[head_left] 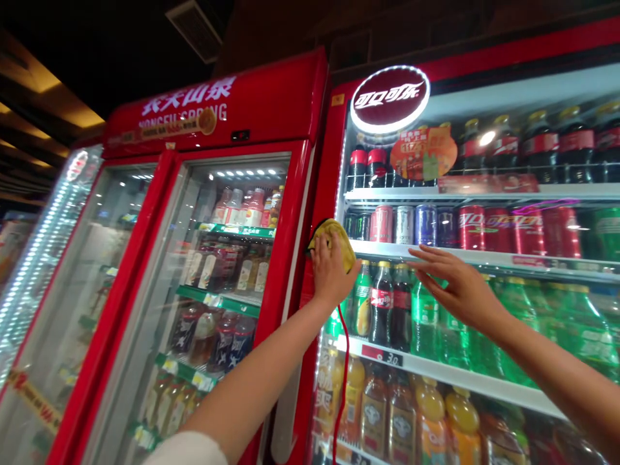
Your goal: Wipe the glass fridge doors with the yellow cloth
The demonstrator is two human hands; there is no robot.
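My left hand [330, 268] presses a yellow cloth [345, 242] with a dark edge against the red frame of the right drinks fridge [334, 148]. Its fingers lie bent over the cloth, and part of the cloth is hidden beneath them. From below that hand a red cord [345, 368] hangs down; where its upper end goes is hidden. My right hand [448, 284] is open, fingers apart and pointing left, in front of the fridge's shelves near a row of cans [426, 225]. I cannot tell whether it touches the glass.
A second red fridge [271, 103] with two glass doors stands close on the left, full of bottles. Behind the right fridge's front are cola bottles [540, 142], green bottles [520, 310] and orange drinks [460, 413]. A lit oval sign [390, 99] sits near its top.
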